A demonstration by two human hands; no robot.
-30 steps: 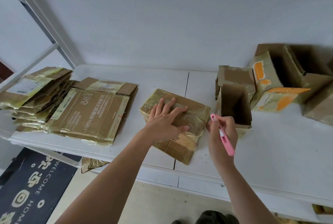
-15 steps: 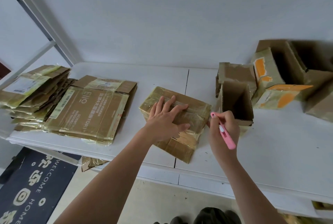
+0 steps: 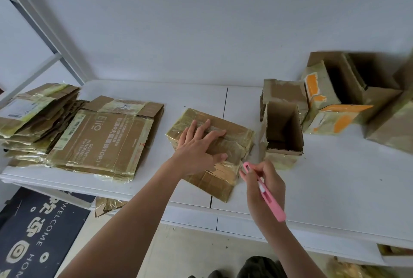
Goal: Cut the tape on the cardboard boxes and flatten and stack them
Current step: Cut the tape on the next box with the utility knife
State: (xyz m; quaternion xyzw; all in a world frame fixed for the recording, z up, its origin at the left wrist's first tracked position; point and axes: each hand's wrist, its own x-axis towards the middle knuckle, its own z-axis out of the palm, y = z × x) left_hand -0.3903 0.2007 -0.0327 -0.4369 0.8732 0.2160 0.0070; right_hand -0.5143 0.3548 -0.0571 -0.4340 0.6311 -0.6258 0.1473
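A closed, tape-wrapped cardboard box (image 3: 234,141) lies at the middle of the white table (image 3: 335,184). My left hand (image 3: 199,148) presses flat on its top with fingers spread. My right hand (image 3: 266,186) grips a pink utility knife (image 3: 266,192), whose tip is at the box's near right side. Flattened boxes (image 3: 100,141) are stacked on the left of the table, with a second pile (image 3: 33,117) further left.
An open empty box (image 3: 283,130) stands just right of the taped one. More open boxes (image 3: 339,99) with orange tape cluster at the back right. A white wall backs the table. A dark welcome mat (image 3: 33,233) lies on the floor at lower left.
My right hand with the knife has drawn toward me along the box's right side, from its far right corner to its near right side. My left hand stays pressed on the box.
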